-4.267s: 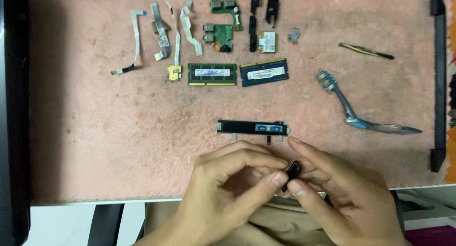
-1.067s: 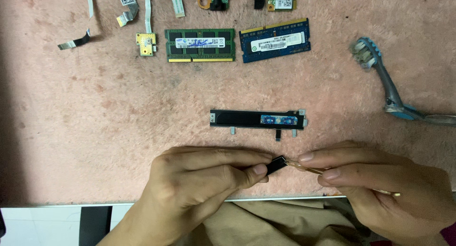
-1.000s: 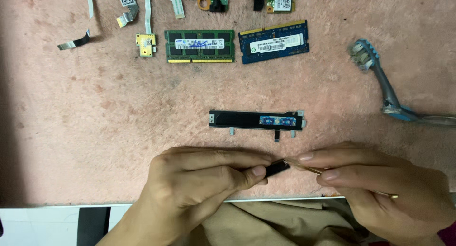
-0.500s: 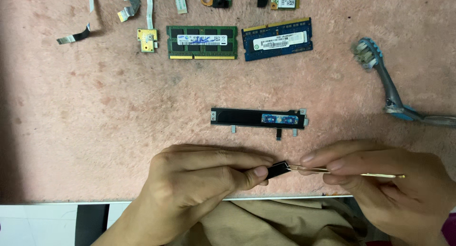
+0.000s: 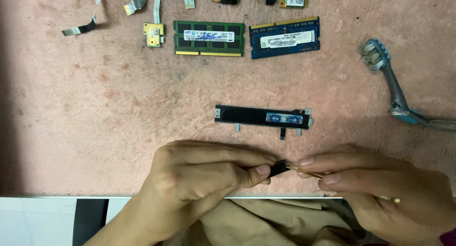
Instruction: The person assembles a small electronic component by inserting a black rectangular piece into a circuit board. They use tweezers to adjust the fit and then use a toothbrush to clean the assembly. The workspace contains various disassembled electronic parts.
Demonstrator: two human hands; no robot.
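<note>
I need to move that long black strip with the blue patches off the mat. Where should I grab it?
Take the long black strip across its narrow width near the bare left half, coming from above. It lies flat and lengthwise on the pink mat, and the small tabs along its near edge make that edge a poor grip.

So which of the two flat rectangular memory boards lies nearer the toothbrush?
The blue memory board; the green memory board lies left of it, farther from the toothbrush.

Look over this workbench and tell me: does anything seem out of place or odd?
One thing stands out: a toothbrush with splayed bristles lies at the right of the pink mat, among memory modules and ribbon cables. Otherwise the parts lie flat and apart, none visibly damaged.
</note>
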